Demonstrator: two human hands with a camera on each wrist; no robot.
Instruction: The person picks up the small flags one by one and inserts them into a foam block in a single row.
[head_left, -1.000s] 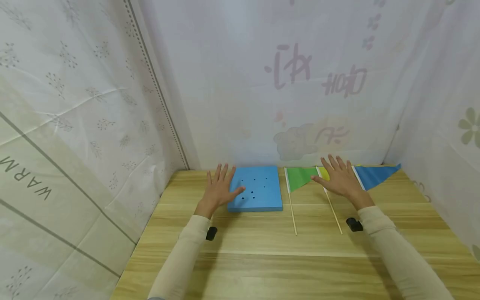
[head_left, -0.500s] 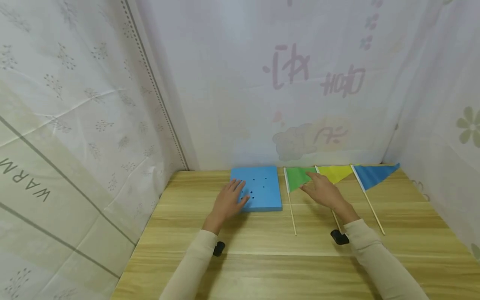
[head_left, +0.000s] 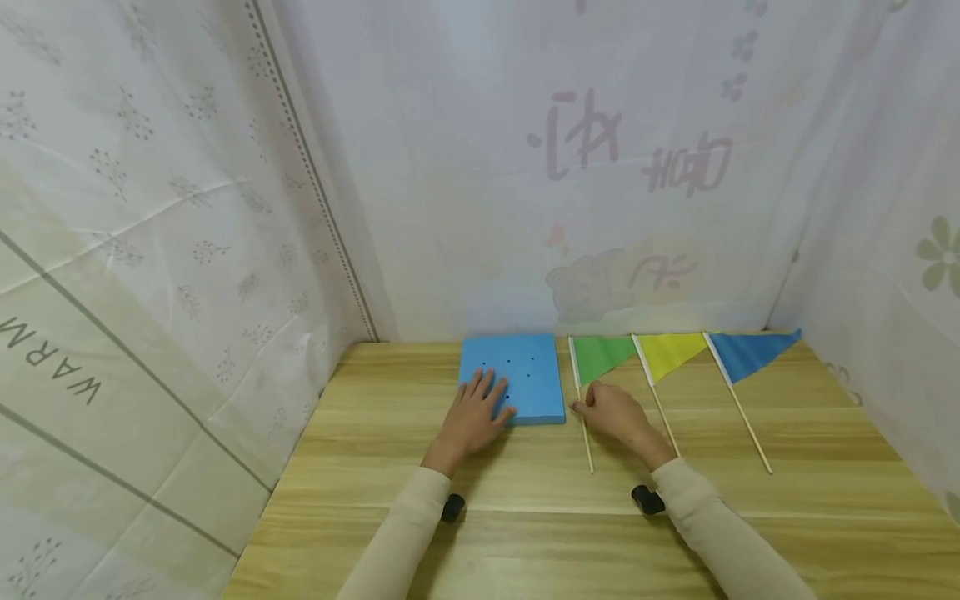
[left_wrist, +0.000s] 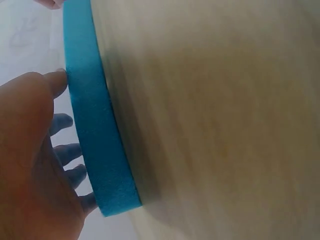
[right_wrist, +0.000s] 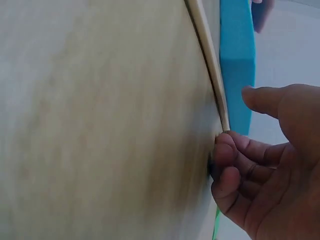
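A flat blue board (head_left: 542,393) with several small holes lies at the back of the table. My left hand (head_left: 471,421) rests on its front left corner, fingers spread; the left wrist view has the thumb (left_wrist: 57,82) at the top edge. Right of the board lies a green pennant flag (head_left: 600,357) on a thin wooden stick (head_left: 589,450). At that stick is my right hand (head_left: 617,412), its fingers bent. The right wrist view shows the bent fingertips touching the stick (right_wrist: 212,65) and the thumb (right_wrist: 262,100) standing apart from them.
A yellow pennant flag (head_left: 663,354) and a blue pennant flag (head_left: 750,354) lie farther right; my right wrist covers the yellow one's stick end. Patterned cloth (head_left: 480,208) hangs behind the wooden table (head_left: 540,542) and along both sides.
My right hand has moved left and toward me, from over the yellow flag to the green flag's stick, its fingers bending. My left hand has come down and right onto the board.
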